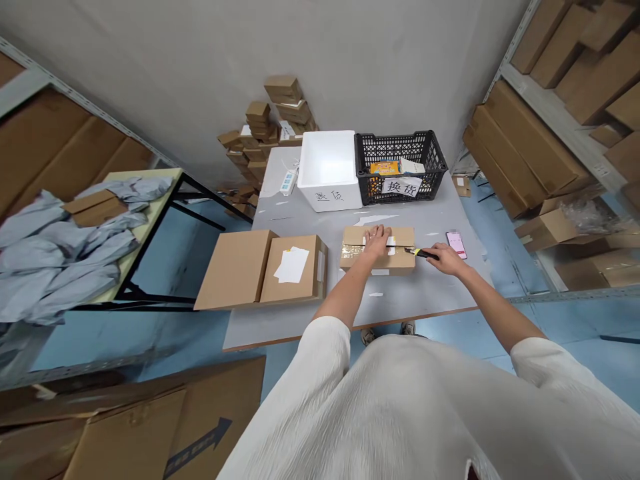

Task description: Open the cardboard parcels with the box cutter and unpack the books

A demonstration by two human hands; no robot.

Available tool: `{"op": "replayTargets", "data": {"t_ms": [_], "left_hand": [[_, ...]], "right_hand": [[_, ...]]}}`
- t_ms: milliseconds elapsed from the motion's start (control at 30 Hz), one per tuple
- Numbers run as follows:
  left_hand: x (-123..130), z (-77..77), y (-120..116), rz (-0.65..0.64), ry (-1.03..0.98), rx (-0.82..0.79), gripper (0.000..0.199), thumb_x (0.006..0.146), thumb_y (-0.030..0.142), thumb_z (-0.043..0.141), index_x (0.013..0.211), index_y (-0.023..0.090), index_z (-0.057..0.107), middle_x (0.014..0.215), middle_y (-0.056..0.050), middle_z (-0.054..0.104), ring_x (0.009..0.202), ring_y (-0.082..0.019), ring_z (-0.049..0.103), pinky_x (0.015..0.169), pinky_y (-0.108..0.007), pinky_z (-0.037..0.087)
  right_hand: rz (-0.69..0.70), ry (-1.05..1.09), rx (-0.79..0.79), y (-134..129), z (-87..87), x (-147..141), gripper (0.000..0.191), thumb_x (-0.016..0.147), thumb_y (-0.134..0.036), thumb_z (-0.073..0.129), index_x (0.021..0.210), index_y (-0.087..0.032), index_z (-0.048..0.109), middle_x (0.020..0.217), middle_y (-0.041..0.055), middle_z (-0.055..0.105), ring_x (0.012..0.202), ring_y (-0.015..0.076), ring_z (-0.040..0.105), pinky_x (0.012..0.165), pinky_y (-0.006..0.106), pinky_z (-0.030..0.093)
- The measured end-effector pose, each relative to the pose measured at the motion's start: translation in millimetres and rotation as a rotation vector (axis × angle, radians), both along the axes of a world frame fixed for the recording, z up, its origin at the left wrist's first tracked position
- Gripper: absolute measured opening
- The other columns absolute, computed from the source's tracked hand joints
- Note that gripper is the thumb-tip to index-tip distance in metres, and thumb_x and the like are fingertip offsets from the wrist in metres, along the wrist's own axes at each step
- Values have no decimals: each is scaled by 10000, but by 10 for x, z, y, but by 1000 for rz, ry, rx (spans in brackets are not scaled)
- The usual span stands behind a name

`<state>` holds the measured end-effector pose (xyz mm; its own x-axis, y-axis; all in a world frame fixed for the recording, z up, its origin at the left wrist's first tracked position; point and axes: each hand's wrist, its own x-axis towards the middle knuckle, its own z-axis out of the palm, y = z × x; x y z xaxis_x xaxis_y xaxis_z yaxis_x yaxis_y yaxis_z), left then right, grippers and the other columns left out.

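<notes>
Right of centre on the worktop (430,293), set back from its front edge, lies a brown box (393,262), its long axis running left to right, roughly along that edge. Its top seam follows the same line, with glossy tape (351,252) showing toward the left end. The left hand (377,240) is laid palm down on the middle of the lid, fingers pointing to the worktop's back edge; it grasps nothing and rests on the box from above. The right hand (444,259) is clenched round the handle of a knife (426,254), just off the box's right end. The knife points left, so that it and the seam lie nearly in one line. Of the two, the left hand is nearer, touching the box itself; the right is beside it, with only the knife's tip reaching the right end. Whether the blade is in the seam or merely above it is too small to tell.

Just beyond the right hand, toward the worktop's right edge, a phone (456,245) lies with its screen lit. At the back edge stand a white bin (350,198) and, just beside it, a black crate (369,193) with an orange packet (385,167) inside. At the left edge sit a plain carton (237,267) and a second carton (300,291), this one topped with white papers (291,265).
</notes>
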<state>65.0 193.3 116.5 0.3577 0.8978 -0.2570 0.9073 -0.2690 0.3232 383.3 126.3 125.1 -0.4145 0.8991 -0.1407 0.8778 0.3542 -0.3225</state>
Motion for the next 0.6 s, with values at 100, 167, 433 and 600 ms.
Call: {"op": "replayTargets", "data": {"t_ms": [100, 167, 433, 600], "left_hand": [[-11, -25, 79, -11, 25, -28, 855, 989, 289, 658, 1763, 230, 298, 1883, -194, 174, 1755, -391, 129, 1378, -690, 139], [-32, -45, 83, -21, 39, -10, 819, 1019, 345, 600, 1772, 234, 296, 1880, -179, 201, 1750, -390, 149, 1376, -710, 127], [-61, -144, -179, -8, 17, 130, 708, 1124, 408, 273, 1791, 170, 295, 1875, -148, 246, 1749, -346, 171, 1401, -653, 108], [-56, -173, -263, 12, 5, 151, 716, 1123, 402, 250, 1797, 162, 287, 1881, -143, 226, 1752, -349, 151, 1400, -666, 77]], "right_hand": [[-10, -10, 21, -5, -20, -5, 496, 1085, -397, 586, 1557, -299, 706, 1241, 141, 745, 1175, 340, 664, 1022, 455, 521], [-9, 1, 25, -23, -42, 1, 495, 1095, -394, 570, 1563, -296, 700, 1237, 136, 745, 1157, 327, 667, 1017, 442, 520], [-98, -10, 103, -85, -158, 18, 501, 1122, -399, 520, 1580, -274, 678, 1253, 145, 737, 1140, 327, 652, 992, 430, 501], [-111, -9, 126, -66, -166, 68, 508, 1105, -407, 526, 1567, -274, 689, 1297, 159, 728, 1187, 360, 620, 987, 456, 482]]}}
